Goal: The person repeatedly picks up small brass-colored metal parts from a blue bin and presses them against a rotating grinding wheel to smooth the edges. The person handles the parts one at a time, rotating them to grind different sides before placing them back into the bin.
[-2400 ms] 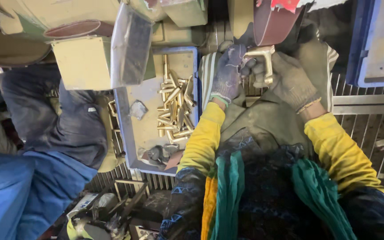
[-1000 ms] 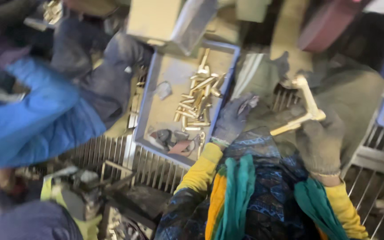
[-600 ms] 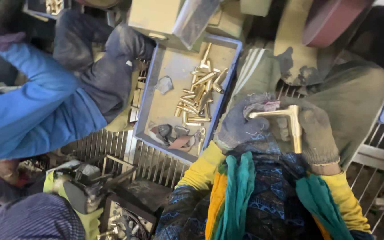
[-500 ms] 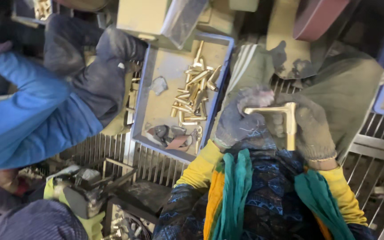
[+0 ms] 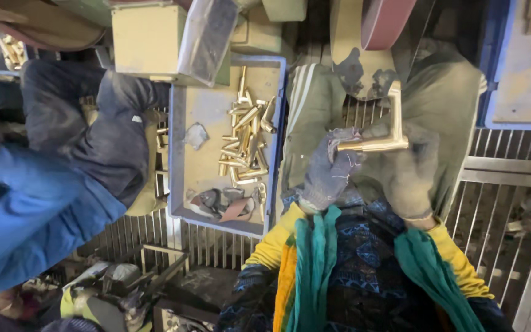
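Gloves, left hand (image 5: 330, 172) and right hand (image 5: 410, 169) (both gripping), hold brass handle (image 5: 379, 142).

The shiny gold metal handle (image 5: 383, 135) is bent like an L. Two gloved hands hold it up.

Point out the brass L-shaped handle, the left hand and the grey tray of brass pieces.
brass L-shaped handle (image 5: 381, 144), head view, on its horizontal bar.
left hand (image 5: 330, 172), head view, on the gloved back.
grey tray (image 5: 207, 163), head view, on its bare floor.

Both gloved hands, left (image 5: 332, 169) and right (image 5: 404, 166), are raised together, fingers curled shut.
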